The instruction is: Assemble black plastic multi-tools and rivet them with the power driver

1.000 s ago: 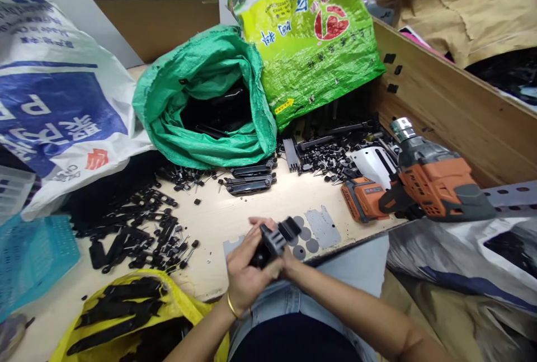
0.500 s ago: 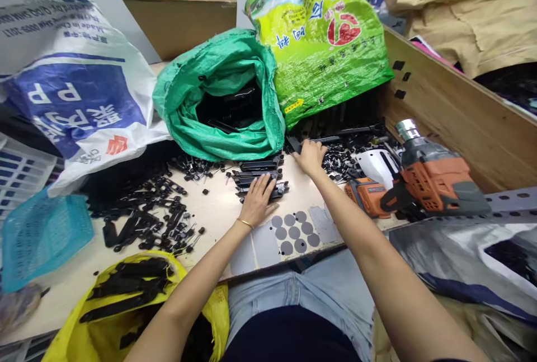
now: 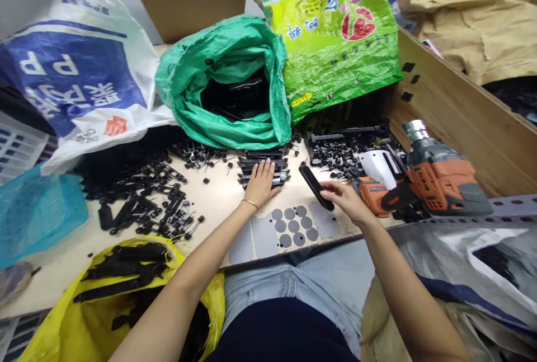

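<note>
1. The bar [image 3: 311, 179], black and long, is in the right hand [image 3: 346, 200], pinched between thumb and fingers near its lower end. It slants over the middle of the counter [image 3: 222, 205], between the row and the drill; whether its tip touches the surface I cannot tell.
2. The left hand [image 3: 260, 186] lies flat, fingers stretched out, across the row [image 3: 281, 175] of dark pieces set side by side; it does not appear to grip any of them.
3. Things look part-way along: several pieces lie lined up in the row, while the bar is apart from it. How many make up the row is hidden by the hand.
4. Toward the counter's near edge, nine grey discs [image 3: 289, 214] lie in three lines, with grey sheets [image 3: 265, 236] beside them.
5. Plenty remains loose: a heap [image 3: 146, 205] of black parts toward the left edge, and small pins [image 3: 331, 155] farther back, right of the row.
6. The orange drill [image 3: 440, 177] rests near the right edge, apart from both hands.
7. Behind the row stands an open green sack [image 3: 178, 82] with black parts inside.
8. At the near left corner, a yellow bag [image 3: 216, 297] gapes open, also holding black parts.
</note>
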A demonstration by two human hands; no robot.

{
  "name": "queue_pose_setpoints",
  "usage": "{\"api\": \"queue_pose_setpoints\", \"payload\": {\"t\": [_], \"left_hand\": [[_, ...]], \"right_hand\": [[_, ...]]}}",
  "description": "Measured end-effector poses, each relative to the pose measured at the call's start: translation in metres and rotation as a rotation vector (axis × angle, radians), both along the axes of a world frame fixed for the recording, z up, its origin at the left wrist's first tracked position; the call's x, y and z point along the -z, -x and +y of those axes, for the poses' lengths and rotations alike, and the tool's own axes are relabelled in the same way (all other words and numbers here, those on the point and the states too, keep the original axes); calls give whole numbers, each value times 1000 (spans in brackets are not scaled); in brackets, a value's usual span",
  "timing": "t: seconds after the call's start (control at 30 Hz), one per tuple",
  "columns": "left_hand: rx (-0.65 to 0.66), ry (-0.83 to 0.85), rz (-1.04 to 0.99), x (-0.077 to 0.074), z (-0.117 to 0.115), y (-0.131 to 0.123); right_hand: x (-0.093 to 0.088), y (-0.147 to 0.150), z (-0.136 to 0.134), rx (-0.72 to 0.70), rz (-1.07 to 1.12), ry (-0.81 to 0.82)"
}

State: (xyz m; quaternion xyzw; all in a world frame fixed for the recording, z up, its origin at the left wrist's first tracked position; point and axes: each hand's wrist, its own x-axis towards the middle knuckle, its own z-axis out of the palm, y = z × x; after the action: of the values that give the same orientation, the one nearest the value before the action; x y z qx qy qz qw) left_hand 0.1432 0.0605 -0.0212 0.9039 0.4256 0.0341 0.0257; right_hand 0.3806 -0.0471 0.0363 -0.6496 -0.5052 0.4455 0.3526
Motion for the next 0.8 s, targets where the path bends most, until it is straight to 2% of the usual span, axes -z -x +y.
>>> {"api": "queue_pose_setpoints", "payload": {"t": [0.07,0.13,0.2,0.27,0.37,0.43,0.53,0.57,0.6,0.7,0.8], "left_hand": [[2,9,-10,-1,4,-3],[9,19,-38,-1,7,-5],[24,33,-92,-2,7,-5],[55,23,-190,-5,3,0],[65,-55,-393,-10,1,26],[-90,-97,-509,-13,12,57],[-609,-106,-562,-15,52,111],[-757,-104,-531,-16,69,127],[-851,-91,-483,-16,87,139],[-948,-10,-343,-17,132,158],[-959,32,-307,-21,155,161]], "right_hand": [[1,7,-10,-209,-79,28],[13,21,-17,-345,-201,-19],[34,37,-24,-325,-375,-143],[55,53,-29,-235,-539,-285],[75,64,-33,-167,-647,-428],[79,64,-34,-161,-667,-470],[78,61,-33,-162,-677,-502],[77,60,-32,-166,-673,-505],[76,59,-32,-178,-667,-503],[73,58,-33,-256,-665,-478],[71,59,-34,-305,-701,-435]]}}
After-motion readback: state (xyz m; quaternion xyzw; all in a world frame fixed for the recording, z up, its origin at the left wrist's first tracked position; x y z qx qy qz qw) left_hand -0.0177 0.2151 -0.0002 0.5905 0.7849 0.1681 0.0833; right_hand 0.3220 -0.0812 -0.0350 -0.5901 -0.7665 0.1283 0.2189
